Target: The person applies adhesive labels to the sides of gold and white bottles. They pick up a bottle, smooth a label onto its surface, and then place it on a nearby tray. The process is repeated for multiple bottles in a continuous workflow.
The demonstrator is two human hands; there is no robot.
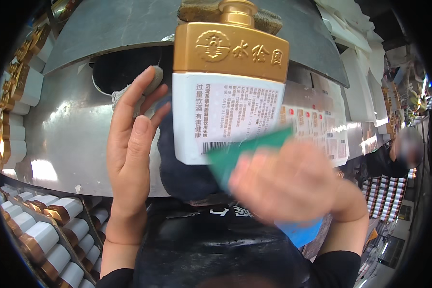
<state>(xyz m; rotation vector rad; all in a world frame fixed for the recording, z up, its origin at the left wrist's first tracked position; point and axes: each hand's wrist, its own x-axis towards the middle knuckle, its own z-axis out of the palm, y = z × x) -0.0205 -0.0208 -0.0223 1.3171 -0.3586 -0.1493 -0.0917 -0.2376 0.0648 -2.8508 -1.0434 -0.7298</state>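
Note:
A flat bottle with a gold shoulder and white body [182, 115] lies on a dark cloth [177, 177], its neck pointing away from me. A printed white label [245, 105] covers much of its face. My right hand [288, 182], smeared by motion, grips a green flat scraper [225, 161] whose edge is over the label's lower part. To the left of the bottle, my left hand [134, 144] is open with its fingers apart, close to the bottle's side. A greyish pad-like thing [154, 81] shows at its fingertips; I cannot tell whether it touches them.
Label sheets [338, 139] lie right of the bottle on the metal table [72, 139]. A brown block [269, 21] is behind the neck. White sheets [360, 77] hang at the far right. Racks of similar bottles [43, 235] stand lower left. Another person [393, 153] is at the right.

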